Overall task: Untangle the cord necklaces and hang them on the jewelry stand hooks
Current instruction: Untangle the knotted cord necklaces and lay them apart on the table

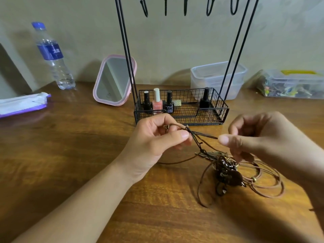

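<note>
Between the two hands a dark cord strand [204, 135] is stretched taut, presumably so that its crossings can be read. One end, near a small metal clasp, is pinched by the left hand [157, 137] between thumb and forefinger. The other end is nipped by the right hand [254, 137] at thumb and fingertip, the remaining fingers being curled. Below the right hand, the tangled cord necklaces [228, 171] are left on the table [70, 155], pendants bunched, loops spread outward. Beyond both hands the jewelry stand [182, 109] is placed, its hooks [185, 7] bare; no necklace is hung yet
</note>
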Motion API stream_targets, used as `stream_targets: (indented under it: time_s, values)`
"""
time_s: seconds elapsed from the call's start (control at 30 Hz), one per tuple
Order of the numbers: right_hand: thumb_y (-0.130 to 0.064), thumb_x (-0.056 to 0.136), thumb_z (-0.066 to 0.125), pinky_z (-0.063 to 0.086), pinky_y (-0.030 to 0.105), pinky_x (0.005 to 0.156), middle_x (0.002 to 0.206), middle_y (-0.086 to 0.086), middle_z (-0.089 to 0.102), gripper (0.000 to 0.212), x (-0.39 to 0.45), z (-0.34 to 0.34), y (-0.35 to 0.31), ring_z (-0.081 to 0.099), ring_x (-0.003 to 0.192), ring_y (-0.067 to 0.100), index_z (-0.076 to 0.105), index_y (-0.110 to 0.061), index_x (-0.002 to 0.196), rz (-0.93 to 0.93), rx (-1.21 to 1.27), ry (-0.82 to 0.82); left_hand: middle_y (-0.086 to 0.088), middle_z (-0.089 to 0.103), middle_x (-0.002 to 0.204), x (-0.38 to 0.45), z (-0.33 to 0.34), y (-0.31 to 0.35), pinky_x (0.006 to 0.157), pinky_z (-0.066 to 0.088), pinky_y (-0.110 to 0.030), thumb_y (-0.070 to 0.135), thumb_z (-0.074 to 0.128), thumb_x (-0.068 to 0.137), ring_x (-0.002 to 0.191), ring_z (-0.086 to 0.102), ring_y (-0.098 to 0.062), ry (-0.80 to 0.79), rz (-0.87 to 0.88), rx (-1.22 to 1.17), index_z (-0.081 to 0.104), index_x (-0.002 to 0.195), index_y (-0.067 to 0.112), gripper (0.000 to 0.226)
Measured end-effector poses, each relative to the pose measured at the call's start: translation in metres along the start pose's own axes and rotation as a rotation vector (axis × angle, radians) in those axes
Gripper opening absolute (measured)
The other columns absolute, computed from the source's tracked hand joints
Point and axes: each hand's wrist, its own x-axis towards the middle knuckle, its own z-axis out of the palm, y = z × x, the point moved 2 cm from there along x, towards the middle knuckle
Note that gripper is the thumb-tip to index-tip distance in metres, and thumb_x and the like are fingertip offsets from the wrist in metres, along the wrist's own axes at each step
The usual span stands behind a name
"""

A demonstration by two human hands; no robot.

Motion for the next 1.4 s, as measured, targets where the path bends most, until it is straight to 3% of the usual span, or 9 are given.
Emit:
stream_targets:
  time_s: [0.1, 0.33, 0.53, 0.67, 0.73, 0.9, 1.1, 1.23, 1.4]
  values:
    - [-0.04, 0.064, 0.078, 0.035, 0.013, 0.041, 0.05, 0.013, 0.064, 0.028, -0.003, 0.007, -0.007, 0.048, 0.039, 0.01, 0.065, -0.015, 0.071, -0.006, -0.079, -0.04, 0.005, 0.07, 0.064, -0.002, 0.002, 0.003, 0.059, 0.048, -0.01, -0.001, 0.075, 0.071, 0.071, 0.072, -0.008, 0.038, 0.018, 0.004, 0.052, 0.065, 0.012, 0.027]
    - [-0.052, 0.072, 0.055, 0.044, 0.02, 0.048, 0.058, -0.014, 0.065, 0.023, -0.011, 0.017, -0.016, 0.059, 0.053, 0.01, 0.071, -0.035, 0.074, -0.129, -0.408, 0.051, -0.006, 0.074, 0.079, -0.002, -0.001, 0.0, 0.075, 0.055, -0.024, 0.012, 0.077, 0.065, 0.086, 0.074, -0.018, 0.053, 0.041, -0.015, 0.054, 0.06, 0.025, 0.027]
    - [-0.032, 0.088, 0.057, 0.04, 0.015, 0.046, 0.066, -0.03, 0.058, 0.012, -0.009, 0.03, -0.012, 0.055, 0.055, -0.001, 0.06, -0.033, 0.076, -0.174, -0.57, 0.091, -0.012, 0.07, 0.086, -0.001, -0.002, 0.0, 0.08, 0.056, -0.029, 0.012, 0.076, 0.067, 0.091, 0.071, -0.019, 0.097, 0.101, 0.009, 0.049, 0.059, 0.023, 0.031]
    - [-0.031, 0.088, 0.057, 0.047, 0.028, 0.043, 0.058, -0.015, 0.058, 0.013, -0.01, 0.037, -0.009, 0.061, 0.068, 0.004, 0.065, -0.032, 0.077, -0.171, -0.583, 0.071, -0.006, 0.075, 0.085, -0.001, 0.002, 0.002, 0.067, 0.054, -0.019, 0.006, 0.073, 0.07, 0.084, 0.072, -0.018, 0.055, 0.084, -0.022, 0.049, 0.059, 0.024, 0.032]
    - [-0.029, 0.087, 0.059, 0.049, 0.032, 0.044, 0.059, -0.014, 0.057, 0.013, -0.01, 0.038, -0.01, 0.059, 0.058, 0.01, 0.067, -0.031, 0.077, -0.196, -0.602, 0.086, -0.009, 0.075, 0.087, -0.001, 0.003, 0.003, 0.067, 0.056, -0.022, 0.002, 0.073, 0.071, 0.084, 0.072, -0.019, 0.033, 0.062, -0.041, 0.049, 0.061, 0.022, 0.033]
    - [-0.029, 0.085, 0.063, 0.045, 0.029, 0.049, 0.062, -0.019, 0.056, 0.011, -0.009, 0.035, -0.007, 0.053, 0.06, 0.002, 0.069, -0.03, 0.077, -0.202, -0.659, 0.214, -0.018, 0.073, 0.089, -0.001, 0.002, 0.003, 0.066, 0.058, -0.028, -0.014, 0.061, 0.077, 0.074, 0.073, -0.028, -0.002, 0.011, -0.166, 0.04, 0.07, 0.013, 0.036]
    - [-0.027, 0.085, 0.06, 0.046, 0.033, 0.045, 0.069, -0.013, 0.056, 0.013, -0.012, 0.057, -0.006, 0.054, 0.058, 0.012, 0.065, -0.031, 0.074, -0.224, -0.718, 0.092, -0.019, 0.073, 0.088, -0.001, 0.004, 0.003, 0.068, 0.058, -0.031, -0.015, 0.061, 0.078, 0.074, 0.073, -0.03, -0.03, 0.001, -0.163, 0.04, 0.073, 0.015, 0.037]
    - [-0.028, 0.079, 0.061, 0.048, 0.025, 0.052, 0.09, -0.022, 0.066, 0.026, -0.013, 0.05, -0.008, 0.054, 0.065, 0.003, 0.072, -0.036, 0.101, -0.17, -0.674, 0.128, -0.012, 0.074, 0.085, -0.002, 0.003, 0.004, 0.079, 0.058, -0.036, -0.002, 0.074, 0.072, 0.081, 0.07, -0.023, 0.025, 0.086, 0.055, 0.042, 0.074, 0.017, 0.036]
    - [-0.045, 0.085, 0.063, 0.035, 0.007, 0.045, 0.075, -0.021, 0.067, 0.018, -0.015, 0.047, -0.011, 0.058, 0.058, -0.001, 0.076, -0.033, 0.088, -0.186, -0.289, 0.158, -0.017, 0.07, 0.09, -0.006, 0.005, 0.007, 0.081, 0.059, -0.048, 0.007, 0.081, 0.073, 0.087, 0.069, -0.032, 0.114, 0.133, 0.357, 0.067, 0.076, 0.032, 0.029]
